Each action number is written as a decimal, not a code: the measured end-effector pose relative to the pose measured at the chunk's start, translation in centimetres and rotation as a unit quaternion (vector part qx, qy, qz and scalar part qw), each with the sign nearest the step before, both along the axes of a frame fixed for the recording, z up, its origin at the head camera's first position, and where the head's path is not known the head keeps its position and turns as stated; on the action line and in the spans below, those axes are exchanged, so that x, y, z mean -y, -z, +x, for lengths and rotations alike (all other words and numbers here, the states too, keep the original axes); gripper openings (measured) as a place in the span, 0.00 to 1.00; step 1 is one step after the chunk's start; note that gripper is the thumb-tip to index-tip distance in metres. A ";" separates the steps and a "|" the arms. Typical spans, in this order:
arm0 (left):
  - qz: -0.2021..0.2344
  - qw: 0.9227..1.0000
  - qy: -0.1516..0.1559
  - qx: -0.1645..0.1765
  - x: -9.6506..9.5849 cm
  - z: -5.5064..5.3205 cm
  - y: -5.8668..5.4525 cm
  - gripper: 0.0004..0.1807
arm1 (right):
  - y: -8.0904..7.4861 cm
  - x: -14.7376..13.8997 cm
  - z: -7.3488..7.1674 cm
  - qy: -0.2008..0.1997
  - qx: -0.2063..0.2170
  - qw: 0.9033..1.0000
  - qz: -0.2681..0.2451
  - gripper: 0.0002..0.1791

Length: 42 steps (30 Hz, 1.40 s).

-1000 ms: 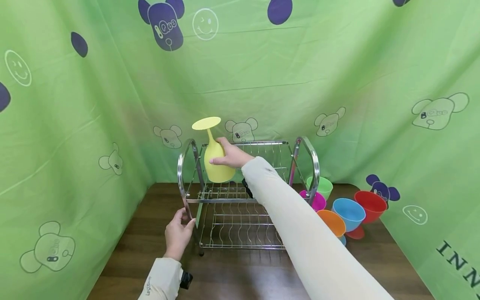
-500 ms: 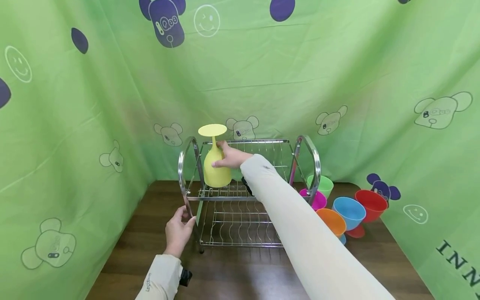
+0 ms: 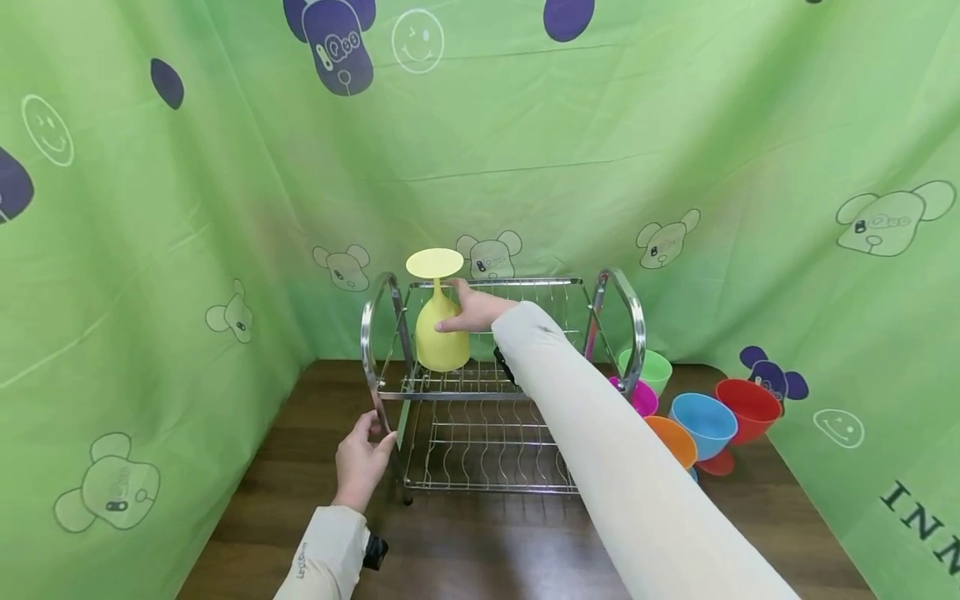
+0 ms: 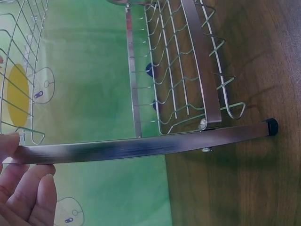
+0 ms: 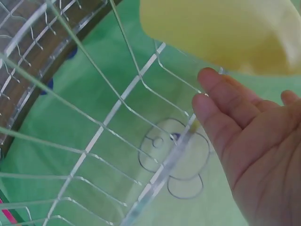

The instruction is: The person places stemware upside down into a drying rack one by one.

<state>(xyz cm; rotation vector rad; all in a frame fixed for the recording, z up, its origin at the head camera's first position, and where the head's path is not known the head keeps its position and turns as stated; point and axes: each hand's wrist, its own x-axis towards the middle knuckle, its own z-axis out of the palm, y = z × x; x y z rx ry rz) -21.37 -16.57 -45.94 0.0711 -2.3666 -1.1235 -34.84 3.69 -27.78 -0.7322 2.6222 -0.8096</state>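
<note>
A two-tier metal dish rack [image 3: 480, 396] stands on the wooden table. Upside down at the left end of its upper tier is a yellow goblet [image 3: 442, 342], foot and stem pointing up. My right hand [image 3: 482, 311] holds the goblet's bowl from the right, thumb in front and a finger behind near the stem. Two fingertips [image 5: 207, 77] show just below the bowl in the right wrist view. My left hand [image 3: 360, 462] grips the rack's front left post [image 4: 103, 149] between thumb and fingers, below the upper tier.
Right of the rack stand goblets in light green [image 3: 649, 372], magenta [image 3: 643, 400], orange [image 3: 672, 442], blue [image 3: 703, 427] and red [image 3: 750, 410], bowls facing up. My right sleeve [image 3: 600, 417] crosses the rack's front right. Green printed cloth [image 3: 480, 167] hangs behind and at both sides.
The yellow goblet, tilted at first, has turned upright with its mouth downward and come down onto the upper tier, slightly rightward. My left hand keeps its grip on the post.
</note>
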 end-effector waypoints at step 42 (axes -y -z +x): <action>0.078 0.996 -0.001 -0.046 0.0 0.1 1.2 0.09 | 3.1 -12.9 14.1 -0.102 -0.233 0.964 -0.084 0.25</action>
